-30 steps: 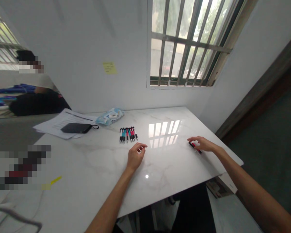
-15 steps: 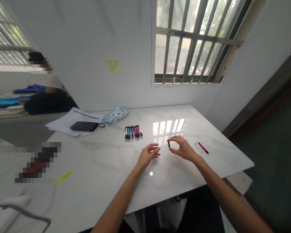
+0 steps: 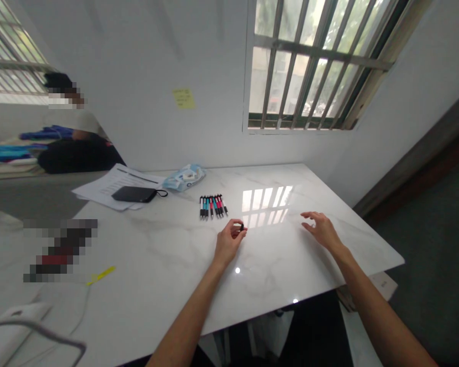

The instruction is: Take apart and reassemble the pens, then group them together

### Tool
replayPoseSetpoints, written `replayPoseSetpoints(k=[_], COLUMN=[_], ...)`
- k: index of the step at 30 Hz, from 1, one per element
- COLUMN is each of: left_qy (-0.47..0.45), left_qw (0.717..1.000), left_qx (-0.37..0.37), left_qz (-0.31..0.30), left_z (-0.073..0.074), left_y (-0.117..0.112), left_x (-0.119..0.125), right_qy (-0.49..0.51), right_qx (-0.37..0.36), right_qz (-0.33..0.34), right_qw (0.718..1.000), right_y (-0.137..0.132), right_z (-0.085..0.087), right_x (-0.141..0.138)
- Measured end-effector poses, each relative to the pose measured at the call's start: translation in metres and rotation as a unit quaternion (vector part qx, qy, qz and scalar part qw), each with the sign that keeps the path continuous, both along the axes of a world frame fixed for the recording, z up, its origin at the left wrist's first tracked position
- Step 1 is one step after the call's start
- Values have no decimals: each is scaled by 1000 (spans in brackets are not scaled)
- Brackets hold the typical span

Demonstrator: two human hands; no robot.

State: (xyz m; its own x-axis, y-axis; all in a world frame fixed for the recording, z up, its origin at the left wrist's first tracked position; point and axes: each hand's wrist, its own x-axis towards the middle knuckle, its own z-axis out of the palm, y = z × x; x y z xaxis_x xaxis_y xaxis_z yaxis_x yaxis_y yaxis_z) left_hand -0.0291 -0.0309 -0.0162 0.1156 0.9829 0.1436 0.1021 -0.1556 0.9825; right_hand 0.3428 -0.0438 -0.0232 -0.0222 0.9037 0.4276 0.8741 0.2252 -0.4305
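Observation:
My left hand (image 3: 228, 242) pinches a small black pen part (image 3: 242, 227) between thumb and fingertips, just above the white table. Off to the right, my right hand (image 3: 323, 232) is open, its thumb and fingers apart with nothing visible between them. It covers the spot where the pink pen barrel and the thin clear and white pieces lay. Beyond my left hand, several click pens (image 3: 213, 206) lie side by side in a row, with white, teal and pink barrels and black grips.
Toward the back left, a black pouch (image 3: 133, 194) with a strap lies on printed papers (image 3: 99, 191), beside a pale blue packet (image 3: 185, 177). A yellow strip (image 3: 101, 275) and a grey cable (image 3: 42, 331) are at the left. Another person (image 3: 72, 132) sits in the background.
The black pen part has passed from my right hand to my left, which has closed on it. My right hand has moved right, over the pink barrel.

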Motion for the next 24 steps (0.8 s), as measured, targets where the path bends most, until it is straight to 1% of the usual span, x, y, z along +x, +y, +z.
replayPoseSetpoints(k=[2,4,7,9,11,12,13,14,16,18,19,21,22,24], left_qy=[48,80,101,111,121,128,136,146,168,188,196,208,211,217], left_qw=[998,994,988,984,982,981,979,977,972,966,964,959,958,957], left_qx=[36,68,115,132,136,138,140,143,154,165,168,172,171,166], left_qz=[12,21,31,37,48,53,58,60,59,62,67,82,89,102], left_z=[1,1,1,1,1,0,0,0,-1,-1,-1,-1,-2,-3], left_y=[-1,-1,-1,0,0,1,1,1,2,3,4,6,7,8], left_x=[1,0,-1,-3,-4,-5,-5,-5,-6,-9,-10,-15,-17,-21], right_qy=[1,16,38,65,127,172,230,293,399,467,489,519,530,547], right_qx=[-20,-49,-74,-63,-50,-49,-55,-69,-103,-135,-152,-174,-180,-181], right_qz=[-41,-68,-82,-71,-42,-18,12,52,134,183,194,190,182,173], right_qw=[999,996,993,993,990,984,972,952,901,854,837,815,809,799], right_y=[-3,-5,-4,1,8,12,17,22,33,43,48,55,58,60], right_z=[-6,-11,-12,-8,-2,1,3,4,5,1,-2,-8,-12,-20], right_x=[22,33,32,21,-1,-16,-34,-55,-101,-144,-163,-189,-196,-202])
